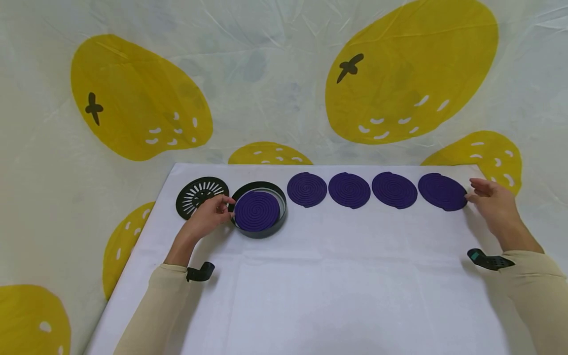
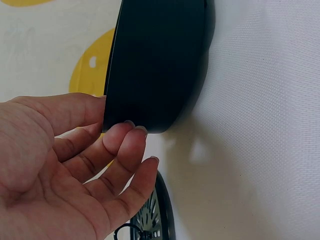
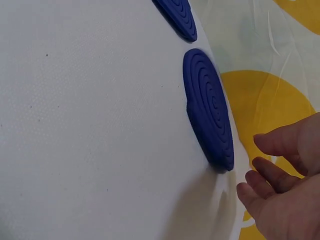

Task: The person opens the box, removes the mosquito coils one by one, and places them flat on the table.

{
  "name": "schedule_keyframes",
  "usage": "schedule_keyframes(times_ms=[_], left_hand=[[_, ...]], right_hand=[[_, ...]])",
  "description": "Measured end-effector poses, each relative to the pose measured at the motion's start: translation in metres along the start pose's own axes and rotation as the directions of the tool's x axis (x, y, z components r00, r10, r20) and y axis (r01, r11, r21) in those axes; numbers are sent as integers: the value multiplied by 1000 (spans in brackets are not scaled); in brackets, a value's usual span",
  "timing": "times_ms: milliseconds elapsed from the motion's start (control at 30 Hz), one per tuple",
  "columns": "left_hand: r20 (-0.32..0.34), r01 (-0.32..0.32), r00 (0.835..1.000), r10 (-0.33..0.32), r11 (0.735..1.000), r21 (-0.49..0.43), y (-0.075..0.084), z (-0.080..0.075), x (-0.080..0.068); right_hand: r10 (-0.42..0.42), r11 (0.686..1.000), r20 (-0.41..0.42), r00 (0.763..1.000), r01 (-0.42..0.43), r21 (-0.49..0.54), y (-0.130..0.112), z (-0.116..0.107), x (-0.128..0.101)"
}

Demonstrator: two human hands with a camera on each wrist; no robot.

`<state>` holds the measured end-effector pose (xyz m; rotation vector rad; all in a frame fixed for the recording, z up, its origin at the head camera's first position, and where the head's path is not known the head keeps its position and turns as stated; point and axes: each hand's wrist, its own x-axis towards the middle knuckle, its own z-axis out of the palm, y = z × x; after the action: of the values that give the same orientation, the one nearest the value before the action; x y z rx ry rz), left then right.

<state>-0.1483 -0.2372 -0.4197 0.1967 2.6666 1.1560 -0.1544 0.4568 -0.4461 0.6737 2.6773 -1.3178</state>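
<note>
A round dark tin (image 1: 266,234) stands at the left of the table's far part, with a purple spiral coil (image 1: 257,211) inside it. My left hand (image 1: 211,213) is at the tin's left side. In the left wrist view, the thumb of the left hand (image 2: 80,155) meets the edge of the dark tin (image 2: 155,65) and its other fingers curl at the wall. The right hand (image 1: 494,199), fingers loosely bent and holding nothing, hovers by the right end of the rightmost purple coil (image 1: 443,192). A small gap separates the right hand (image 3: 282,180) from the coil (image 3: 209,107).
A black slotted lid (image 1: 186,202) lies left of the tin, partly behind the left hand. Three more purple coils (image 1: 306,189) lie in a row between the tin and the rightmost coil. The white table (image 1: 337,296) ends at a cloth printed with yellow fruit (image 1: 142,98).
</note>
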Motion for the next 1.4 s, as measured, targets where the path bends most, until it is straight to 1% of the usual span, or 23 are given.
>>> schedule_keyframes(times_ms=[33,167,233,433,600,700,800,900,1000,1133,1233,1400], left_hand=[[-1,-2,1000,2,1000,-1,0,0,0],[-3,-2,1000,2,1000,-1,0,0,-1],[-4,-2,1000,2,1000,2,0,0,-1],[-11,-11,1000,11,1000,8,0,2,-1],[-14,-12,1000,12,1000,13,0,2,0],[-11,-9,1000,9,1000,13,0,2,0],[-10,-8,1000,8,1000,10,-1,2,0],[-12,-6,1000,6,1000,12,-1,2,0],[-12,-4,1000,4,1000,18,-1,2,0],[-11,0,1000,0,1000,17,0,1,0],[-10,0,1000,0,1000,14,0,1,0],[-11,-9,1000,9,1000,8,-1,1,0]], right_hand=[[8,1000,-2,1000,-8,4,-2,0,-1],[-8,1000,-9,1000,8,4,-8,2,-6],[-28,1000,-11,1000,28,4,-10,4,-9],[-101,994,-11,995,101,51,-17,10,-18],[-129,991,4,992,129,24,-25,19,-21],[-147,989,4,989,147,26,-30,25,-22],[-178,982,-7,984,178,68,-34,31,-22],[-215,967,-20,976,216,134,-37,37,-22],[-251,948,-22,968,251,198,-41,42,-23],[-297,921,0,955,286,265,-48,48,-26],[-322,917,14,946,309,251,-55,53,-30],[-342,925,29,939,331,185,-67,62,-35]])
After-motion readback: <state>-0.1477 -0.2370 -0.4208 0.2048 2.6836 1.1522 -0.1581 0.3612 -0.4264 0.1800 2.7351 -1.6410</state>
